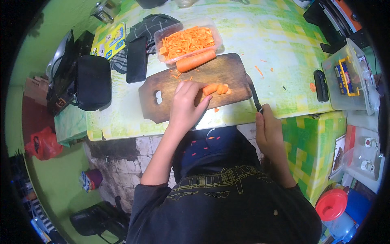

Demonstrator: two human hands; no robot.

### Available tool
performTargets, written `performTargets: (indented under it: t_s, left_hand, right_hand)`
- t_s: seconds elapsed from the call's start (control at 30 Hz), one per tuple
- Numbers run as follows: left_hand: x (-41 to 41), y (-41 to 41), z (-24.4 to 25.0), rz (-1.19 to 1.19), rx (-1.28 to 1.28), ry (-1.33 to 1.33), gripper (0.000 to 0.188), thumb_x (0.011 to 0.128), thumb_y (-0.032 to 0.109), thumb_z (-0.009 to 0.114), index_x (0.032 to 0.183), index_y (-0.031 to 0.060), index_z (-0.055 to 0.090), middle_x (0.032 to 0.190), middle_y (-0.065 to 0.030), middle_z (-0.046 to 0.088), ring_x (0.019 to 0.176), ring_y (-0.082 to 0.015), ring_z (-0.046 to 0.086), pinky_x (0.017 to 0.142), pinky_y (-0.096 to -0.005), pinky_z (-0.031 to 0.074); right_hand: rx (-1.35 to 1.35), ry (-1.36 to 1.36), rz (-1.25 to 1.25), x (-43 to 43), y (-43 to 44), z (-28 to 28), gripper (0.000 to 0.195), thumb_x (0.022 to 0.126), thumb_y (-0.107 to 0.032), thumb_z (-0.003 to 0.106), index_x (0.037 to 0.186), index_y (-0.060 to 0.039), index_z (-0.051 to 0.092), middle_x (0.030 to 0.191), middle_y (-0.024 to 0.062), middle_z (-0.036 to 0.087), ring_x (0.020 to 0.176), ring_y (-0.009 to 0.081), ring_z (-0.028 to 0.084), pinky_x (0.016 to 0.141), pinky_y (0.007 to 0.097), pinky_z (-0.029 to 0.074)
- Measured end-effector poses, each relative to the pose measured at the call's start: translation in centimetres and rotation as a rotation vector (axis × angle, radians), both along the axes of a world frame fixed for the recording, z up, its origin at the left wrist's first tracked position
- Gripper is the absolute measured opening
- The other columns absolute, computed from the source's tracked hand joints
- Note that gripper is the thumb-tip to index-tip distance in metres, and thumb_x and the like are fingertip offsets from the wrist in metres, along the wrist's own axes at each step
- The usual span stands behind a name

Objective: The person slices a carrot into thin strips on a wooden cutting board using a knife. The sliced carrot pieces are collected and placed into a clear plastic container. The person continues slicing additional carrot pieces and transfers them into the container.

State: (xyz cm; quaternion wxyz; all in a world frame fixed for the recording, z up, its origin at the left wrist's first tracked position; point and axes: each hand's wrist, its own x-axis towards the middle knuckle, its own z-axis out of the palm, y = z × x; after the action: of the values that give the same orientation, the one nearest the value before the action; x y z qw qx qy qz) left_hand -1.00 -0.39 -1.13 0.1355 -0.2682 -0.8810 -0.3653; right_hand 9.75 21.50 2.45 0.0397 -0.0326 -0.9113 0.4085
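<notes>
My left hand point(189, 102) rests on the wooden cutting board point(161, 80), its fingers around one end of a carrot piece point(209, 89). Cut carrot slices point(223, 88) lie against the piece's right end. Off the board's right edge, my right hand point(268, 125) grips the handle of a kitchen knife point(255, 97), its blade pointing away from me. A thick peeled carrot point(196, 61) lies at the board's far edge, beside a clear plastic container point(218, 41) filled with carrot strips point(189, 41).
A smartphone point(136, 60), a black case point(93, 82) and a checked cloth point(152, 26) lie to the left. Carrot scraps point(258, 70) dot the tablecloth. At right are a dark folded object point(320, 86) and a plastic bin point(332, 76). The table's near edge runs just below the board.
</notes>
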Motion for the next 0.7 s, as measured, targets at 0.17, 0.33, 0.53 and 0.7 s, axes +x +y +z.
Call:
performTargets:
  t_s: [0.17,0.33,0.53,0.7]
  left_hand:
    - [0.1,-0.1,0.1,0.050,0.029,0.005,0.026,0.072,0.010,0.076,0.095,0.0024,0.067,0.088,-0.0123,0.066,0.082,-0.0295,0.062,0.074,-0.0357,0.050]
    - [1.1,-0.3,1.0,0.097,0.139,-0.109,0.022,0.072,0.007,0.075,0.091,0.0011,0.066,0.085,-0.0121,0.065,0.077,-0.0254,0.064,0.071,-0.0333,0.052]
    - [1.6,-0.6,0.9,0.156,0.116,-0.188,0.023,0.071,0.007,0.074,0.093,0.0003,0.068,0.085,-0.0109,0.068,0.076,-0.0196,0.067,0.071,-0.0294,0.052]
    - [1.2,-0.8,0.9,0.169,0.070,-0.130,0.024,0.071,0.006,0.074,0.092,-0.0008,0.065,0.081,-0.0120,0.064,0.072,-0.0213,0.065,0.067,-0.0307,0.053]
  right_hand:
    - [-0.029,-0.041,-0.007,0.3,0.2,-0.1,0.015,0.098,-0.017,0.045,0.093,-0.0029,0.042,0.067,0.0228,0.053,0.065,0.0474,0.054,0.055,0.0520,0.040]
    - [-0.026,-0.076,-0.013,0.5,0.4,-0.2,0.015,0.098,-0.017,0.045,0.094,-0.0032,0.042,0.069,0.0240,0.053,0.067,0.0479,0.054,0.056,0.0527,0.040]
    - [-0.020,-0.058,0.011,0.2,0.3,-0.8,0.016,0.099,-0.019,0.044,0.095,-0.0034,0.043,0.072,0.0250,0.054,0.069,0.0490,0.054,0.058,0.0545,0.040]
    - [-0.002,-0.065,0.022,0.0,0.2,-1.1,0.017,0.099,-0.020,0.044,0.095,-0.0030,0.043,0.073,0.0248,0.055,0.070,0.0493,0.054,0.060,0.0547,0.040]
